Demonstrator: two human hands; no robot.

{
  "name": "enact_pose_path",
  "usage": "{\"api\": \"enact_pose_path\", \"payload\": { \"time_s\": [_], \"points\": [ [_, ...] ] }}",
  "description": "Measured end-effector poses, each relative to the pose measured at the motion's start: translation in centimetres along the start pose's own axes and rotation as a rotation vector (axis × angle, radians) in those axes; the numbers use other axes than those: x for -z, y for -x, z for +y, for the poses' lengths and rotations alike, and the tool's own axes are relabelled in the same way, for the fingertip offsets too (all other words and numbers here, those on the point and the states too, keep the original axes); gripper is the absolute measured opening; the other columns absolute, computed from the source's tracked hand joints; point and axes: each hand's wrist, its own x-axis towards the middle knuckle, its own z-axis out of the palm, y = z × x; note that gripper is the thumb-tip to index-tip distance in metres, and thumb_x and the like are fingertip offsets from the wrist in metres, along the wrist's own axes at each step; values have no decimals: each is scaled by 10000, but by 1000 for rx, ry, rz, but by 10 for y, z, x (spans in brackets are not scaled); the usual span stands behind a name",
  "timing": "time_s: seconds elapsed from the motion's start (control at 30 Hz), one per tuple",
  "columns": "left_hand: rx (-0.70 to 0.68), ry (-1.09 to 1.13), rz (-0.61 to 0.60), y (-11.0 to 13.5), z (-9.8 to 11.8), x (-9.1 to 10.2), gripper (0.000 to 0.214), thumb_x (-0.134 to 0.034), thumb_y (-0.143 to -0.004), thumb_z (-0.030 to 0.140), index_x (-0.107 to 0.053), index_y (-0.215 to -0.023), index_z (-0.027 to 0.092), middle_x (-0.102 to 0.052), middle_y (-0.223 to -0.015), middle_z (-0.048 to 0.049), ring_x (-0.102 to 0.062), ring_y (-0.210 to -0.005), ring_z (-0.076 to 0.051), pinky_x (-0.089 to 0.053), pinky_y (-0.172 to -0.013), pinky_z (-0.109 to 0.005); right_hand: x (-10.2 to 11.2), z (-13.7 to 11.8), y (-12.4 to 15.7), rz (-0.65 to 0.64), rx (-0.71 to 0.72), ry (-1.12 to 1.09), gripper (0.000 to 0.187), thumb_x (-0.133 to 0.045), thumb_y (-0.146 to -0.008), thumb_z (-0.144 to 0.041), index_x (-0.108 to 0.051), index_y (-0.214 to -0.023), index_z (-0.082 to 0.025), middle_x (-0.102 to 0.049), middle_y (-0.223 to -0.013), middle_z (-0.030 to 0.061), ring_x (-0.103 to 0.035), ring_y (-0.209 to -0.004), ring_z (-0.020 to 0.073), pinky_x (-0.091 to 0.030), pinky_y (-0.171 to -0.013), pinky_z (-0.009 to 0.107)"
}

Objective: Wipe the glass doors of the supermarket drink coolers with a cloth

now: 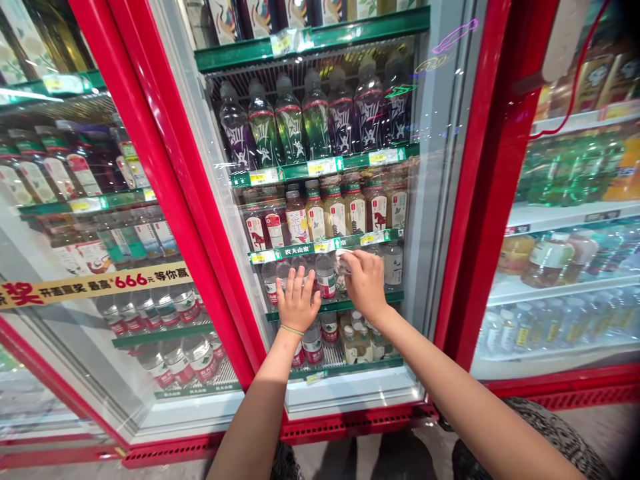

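Observation:
Spread fingers of my left hand (299,303) lie flat against the glass door (430,220) of a drinks fridge, over the lower shelves. To its right, my right hand (367,280) is closed in a pinch on a small white cloth or tissue (341,255), held at the glass. Most of the white piece is hidden by the fingers. Behind the glass, close to both hands, are water bottles (326,277) with red and green labels. Tea bottles (316,212) fill the shelf just above.
The red door frame (480,153) borders the glass. Dark sports drink bottles (341,113) stand higher up. A neighbouring fridge on the left carries a yellow banner (100,285); another at the right holds green bottles (565,167). A red vented base (350,423) runs along the floor.

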Motion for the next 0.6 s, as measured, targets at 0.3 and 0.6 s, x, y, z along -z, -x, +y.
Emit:
{"api": "enact_pose_path", "payload": {
  "time_s": [0.3,0.6],
  "points": [
    [1,15,-9,1,-1,0,563,-590,-977,337,-528,-1519,197,-589,-1505,-147,-362,-1552,-277,-126,-1327,-536,3,10,8,3,-121,12,351,-585,-882,-62,-654,-1184,-226,-638,-1139,94,-500,-1042,252,-367,-878,364],
    [1,4,-16,0,0,1,542,-603,-973,335,-554,-1495,193,-606,-1487,-155,-388,-1539,-282,-144,-1324,-536,5,11,13,-107,96,0,336,-606,-878,-72,-686,-1132,-278,-680,-1081,49,-511,-1033,232,-332,-888,375]
  ]
}}
